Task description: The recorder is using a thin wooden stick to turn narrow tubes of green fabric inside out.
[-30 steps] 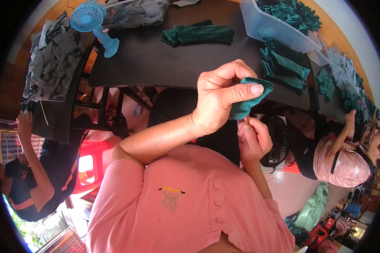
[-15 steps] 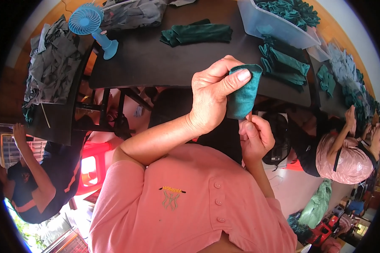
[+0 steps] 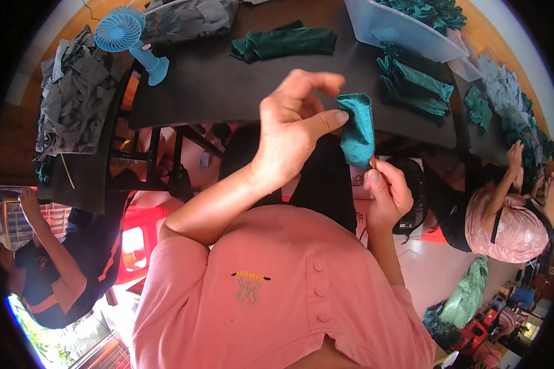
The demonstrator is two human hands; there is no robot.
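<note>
A small teal velvety cloth piece (image 3: 358, 132), narrow and tube-like, stands upright in front of me above the table's near edge. At its lower end my right hand (image 3: 388, 192) pinches a thin brown stick (image 3: 372, 162), most of which is hidden by the cloth and fingers. My left hand (image 3: 295, 123) is beside the cloth's upper left edge, its thumb and index finger apart. The left thumb tip is at the cloth's edge; I cannot tell whether it touches.
On the dark table (image 3: 197, 92) lie folded green cloths (image 3: 283, 44) and another green stack (image 3: 415, 89). A translucent bin (image 3: 400, 34) holds green pieces. A blue fan (image 3: 129, 40) stands left, near grey cloth (image 3: 74, 101). Co-workers sit left (image 3: 61, 264) and right (image 3: 505, 224).
My left hand has let go of the cloth's upper end, opened and shifted left. The right hand, still pinching the stick, has moved slightly right, and the cloth looks narrower.
</note>
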